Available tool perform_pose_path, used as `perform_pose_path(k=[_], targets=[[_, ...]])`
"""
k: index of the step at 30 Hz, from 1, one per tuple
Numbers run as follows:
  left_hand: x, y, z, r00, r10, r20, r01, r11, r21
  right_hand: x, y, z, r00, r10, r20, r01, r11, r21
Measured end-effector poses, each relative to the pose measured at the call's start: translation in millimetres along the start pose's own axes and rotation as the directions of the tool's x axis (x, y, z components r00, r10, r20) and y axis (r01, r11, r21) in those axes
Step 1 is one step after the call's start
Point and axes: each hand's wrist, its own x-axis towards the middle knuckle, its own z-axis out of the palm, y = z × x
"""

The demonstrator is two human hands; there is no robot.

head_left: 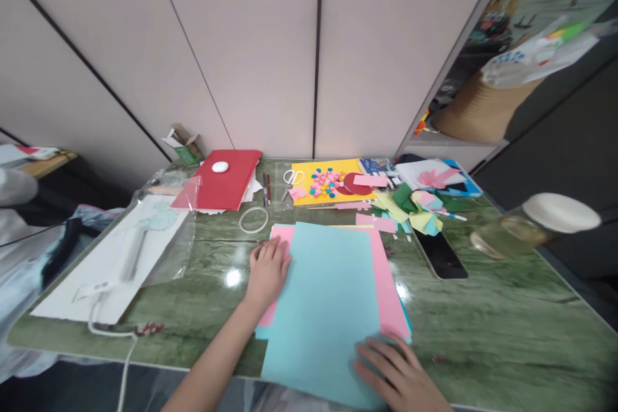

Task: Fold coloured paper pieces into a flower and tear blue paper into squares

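Observation:
A light blue sheet of paper [328,309] lies over a pink sheet [386,290], with more coloured paper edges showing beneath. Its lower edge reaches past the table's front. My left hand [268,273] rests on the pink sheet's left side, fingers stretched forward and slightly bent, close to the blue sheet's left edge. On the lower right corner of the blue sheet lies my right hand [400,370], fingers spread, the thumb side over the pink paper. Neither hand grips anything that I can see.
Behind the papers are a tape ring [253,220], scissors [291,181], and pink and blue balls [326,183] on yellow paper. Paper scraps [415,203], a phone [441,254] and a lidded jar [512,232] stand right. A red folder [226,183] and white board [111,257] lie left.

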Motion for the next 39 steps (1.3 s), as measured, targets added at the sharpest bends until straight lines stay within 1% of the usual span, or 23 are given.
perform_pose_path(k=[4, 7, 9, 11, 13, 14, 16, 18, 19, 21, 22, 23, 24, 26, 28, 29, 30, 32, 33, 34, 36, 38, 39], targets=[[1.6, -3.0, 0.7, 1.000, 0.010, 0.004, -0.010, 0.999, -0.032, -9.9, -16.4, 7.7, 0.996, -0.024, -0.089, 0.018, 0.998, -0.066], [0.5, -2.2, 0.5, 1.000, -0.003, 0.003, 0.003, 0.999, -0.033, -19.2, -22.0, 10.8, 0.989, 0.004, -0.150, -0.003, 1.000, 0.003], [-1.7, 0.6, 0.2, 1.000, -0.024, 0.003, 0.024, 1.000, -0.013, -24.5, -21.3, 9.5, 0.975, 0.091, -0.202, -0.063, 0.988, 0.141], [-4.5, 3.7, -0.3, 0.999, -0.039, 0.009, 0.039, 0.999, 0.006, -28.1, -16.5, 6.4, 0.935, 0.287, -0.210, -0.206, 0.918, 0.339], [-7.6, 5.0, -2.6, 0.999, -0.042, 0.025, 0.042, 0.999, 0.001, -30.0, -8.0, 3.7, 0.823, 0.561, -0.085, -0.444, 0.730, 0.519], [-9.3, 4.6, -5.4, 0.999, -0.038, 0.038, 0.039, 0.999, -0.016, -30.3, -2.5, 3.5, 0.724, 0.690, 0.016, -0.571, 0.586, 0.575], [-13.2, 2.5, -16.6, 0.999, -0.025, 0.034, 0.028, 0.996, -0.086, -29.1, 9.8, 5.7, 0.477, 0.857, 0.194, -0.724, 0.257, 0.640], [-18.2, 1.9, -35.7, 0.999, -0.021, -0.043, 0.012, 0.977, -0.211, -24.1, 22.4, 9.9, 0.269, 0.908, 0.322, -0.715, -0.036, 0.699], [-21.2, 3.9, -47.3, 0.990, -0.044, -0.134, 0.004, 0.957, -0.290, -19.6, 28.5, 11.8, 0.200, 0.907, 0.371, -0.677, -0.146, 0.722], [-27.3, 15.3, -69.6, 0.946, -0.075, -0.316, -0.063, 0.913, -0.403, -6.2, 39.6, 14.2, 0.114, 0.894, 0.433, -0.618, -0.278, 0.736], [-29.9, 25.1, -77.9, 0.928, -0.017, -0.373, -0.143, 0.906, -0.397, 2.2, 44.8, 14.8, 0.089, 0.891, 0.445, -0.619, -0.300, 0.725], [-31.7, 37.4, -83.0, 0.913, 0.120, -0.391, -0.272, 0.892, -0.362, 11.3, 49.9, 15.4, 0.068, 0.897, 0.437, -0.637, -0.297, 0.711], [-32.4, 51.2, -84.4, 0.880, 0.267, -0.393, -0.403, 0.859, -0.317, 20.4, 55.1, 16.2, 0.065, 0.907, 0.415, -0.662, -0.272, 0.698], [-29.9, 78.6, -76.6, 0.801, 0.413, -0.434, -0.542, 0.808, -0.231, 37.2, 65.8, 19.8, 0.067, 0.935, 0.348, -0.722, -0.195, 0.663], [-23.0, 98.0, -59.8, 0.845, 0.433, -0.313, -0.506, 0.837, -0.207, 49.5, 76.5, 26.0, 0.067, 0.964, 0.256, -0.771, -0.112, 0.626], [-18.7, 103.0, -50.5, 0.878, 0.468, -0.097, -0.478, 0.859, -0.181, 53.8, 81.4, 29.3, 0.069, 0.974, 0.214, -0.791, -0.077, 0.607], [-14.5, 104.9, -41.7, 0.897, 0.440, 0.031, -0.431, 0.889, -0.154, 56.9, 85.4, 32.3, 0.073, 0.982, 0.175, -0.812, -0.043, 0.582], [-6.9, 101.8, -26.9, 0.901, 0.386, 0.197, -0.371, 0.922, -0.106, 60.2, 89.2, 35.7, 0.119, 0.989, 0.083, -0.868, 0.063, 0.493], [-3.8, 98.6, -21.3, 0.904, 0.361, 0.228, -0.349, 0.932, -0.094, 61.0, 88.4, 36.0, 0.169, 0.985, 0.012, -0.897, 0.149, 0.416], [-1.2, 95.2, -16.8, 0.905, 0.346, 0.248, -0.335, 0.938, -0.088, 61.3, 85.9, 35.4, 0.247, 0.966, -0.069, -0.911, 0.256, 0.324], [3.2, 89.7, -10.4, 0.903, 0.330, 0.274, -0.317, 0.944, -0.093, 61.6, 76.4, 33.4, 0.469, 0.859, -0.203, -0.854, 0.500, 0.142], [6.5, 86.7, -6.7, 0.898, 0.331, 0.291, -0.311, 0.944, -0.113, 62.0, 65.3, 32.4, 0.690, 0.705, -0.165, -0.702, 0.707, 0.088], [7.7, 85.9, -5.5, 0.895, 0.332, 0.297, -0.309, 0.943, -0.124, 62.1, 60.7, 33.0, 0.753, 0.651, -0.098, -0.647, 0.759, 0.075]])
